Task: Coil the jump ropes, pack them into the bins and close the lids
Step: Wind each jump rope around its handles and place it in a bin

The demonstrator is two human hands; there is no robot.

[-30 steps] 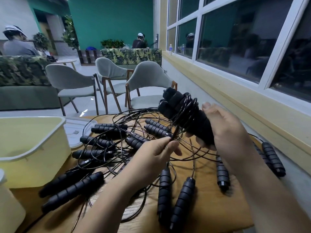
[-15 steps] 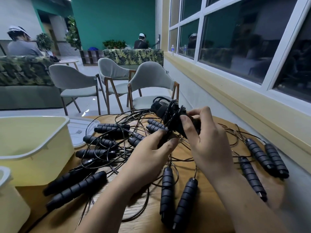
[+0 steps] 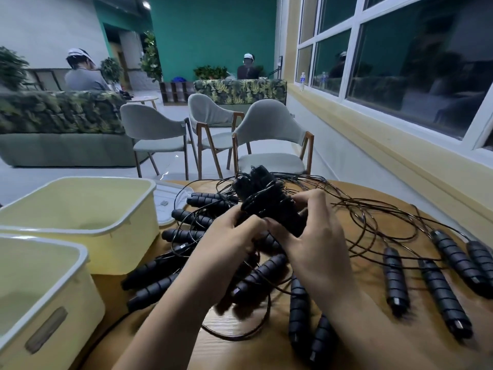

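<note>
Both hands hold one coiled jump rope [image 3: 266,201], a bundle of black foam handles wrapped in thin black cord, just above the round wooden table [image 3: 240,351]. My right hand [image 3: 317,241] grips the bundle from the right. My left hand [image 3: 229,249] pinches it at its lower left. Several loose jump ropes [image 3: 442,287] with black ribbed handles and tangled cords lie around and under my hands. Two open pale yellow bins stand at the left, one farther [image 3: 133,206] and one nearer [image 3: 77,263]. A white lid [image 3: 170,206] lies flat behind the farther bin.
Grey chairs [image 3: 269,134] stand just past the table's far edge. A yellow wall ledge [image 3: 400,166] under the windows runs close along the right. Sofas and seated people are far back in the room.
The bundle has come down from raised in my right hand to low over the table. My left hand has closed in on it. The view has shifted, showing the nearer bin more.
</note>
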